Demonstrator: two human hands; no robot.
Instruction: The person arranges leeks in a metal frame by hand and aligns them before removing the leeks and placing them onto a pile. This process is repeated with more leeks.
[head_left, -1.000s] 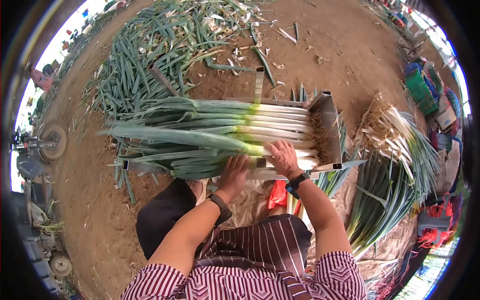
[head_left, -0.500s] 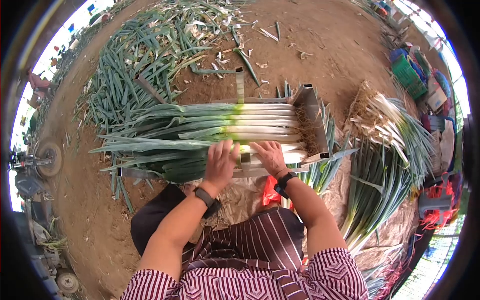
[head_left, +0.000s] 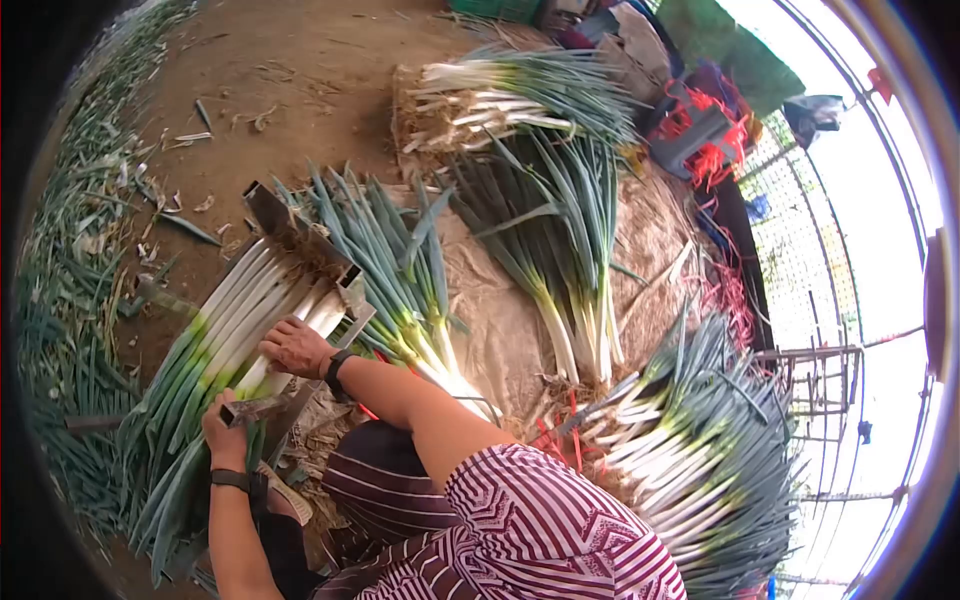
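Green onions lie side by side in a metal frame at the left, white stems and roots toward its upper end, green leaves toward the lower left. My right hand rests on the white stems near the root end, fingers spread. By the frame's near post, my left hand touches the onions lower down; its fingers are partly hidden behind the metal post.
Loose green onions lie just right of the frame on a brown sheet. Farther right are more piles and red twine. Leaf scraps cover the ground at left.
The view has swung to the right, so the frame and both hands now appear farther left and rotated. More onion piles have come into view on the right. Both hands remain at the onions.
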